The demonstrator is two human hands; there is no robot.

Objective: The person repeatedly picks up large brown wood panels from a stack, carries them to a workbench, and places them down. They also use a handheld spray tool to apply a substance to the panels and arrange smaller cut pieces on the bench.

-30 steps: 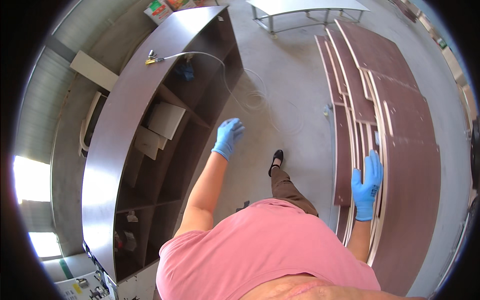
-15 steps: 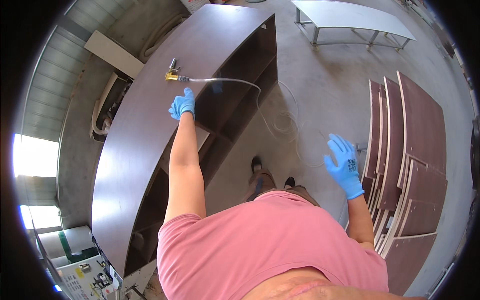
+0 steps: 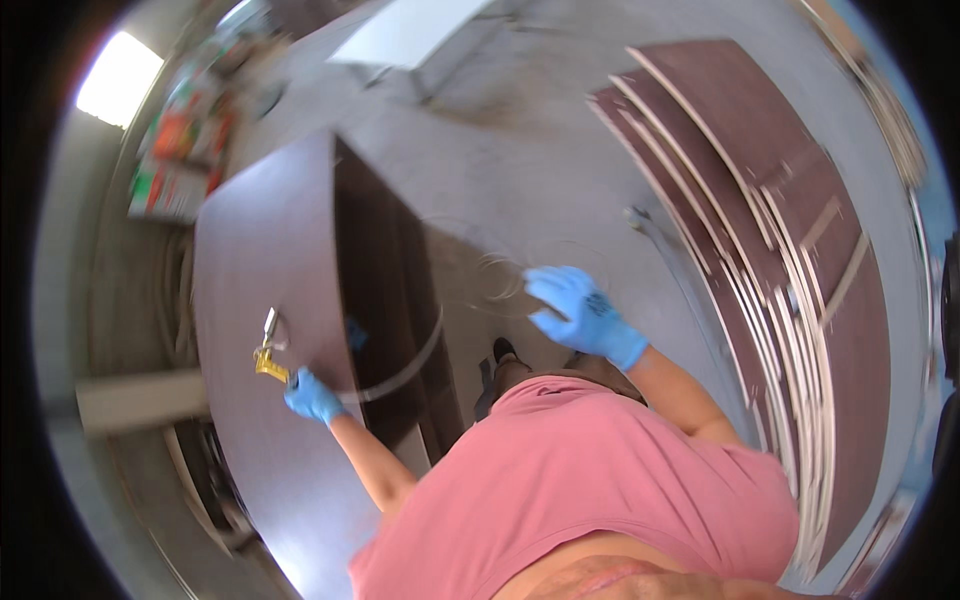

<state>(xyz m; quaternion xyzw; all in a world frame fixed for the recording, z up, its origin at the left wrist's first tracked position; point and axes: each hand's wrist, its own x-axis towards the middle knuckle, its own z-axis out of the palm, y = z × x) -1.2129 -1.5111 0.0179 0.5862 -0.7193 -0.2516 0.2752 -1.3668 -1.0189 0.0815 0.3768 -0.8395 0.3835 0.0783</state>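
Hose gun (image 3: 268, 363) now in left hand (image 3: 315, 398)

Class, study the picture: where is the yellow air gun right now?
In the head view, the yellow air gun is on the left side, over the top of the brown cabinet, right by the fingertips of the gloved left hand.

The floor (image 3: 560, 150) was grey and smooth, with darker patches near the table (image 3: 410, 32). I observed that the table had a white top and slim legs. On the left side, a window (image 3: 120, 80) showed bright white light beside a grey wall (image 3: 72, 210). Boxes (image 3: 185, 150), coloured orange, white and green, were located near the window. A pale panel (image 3: 135, 402) occupied the same side.
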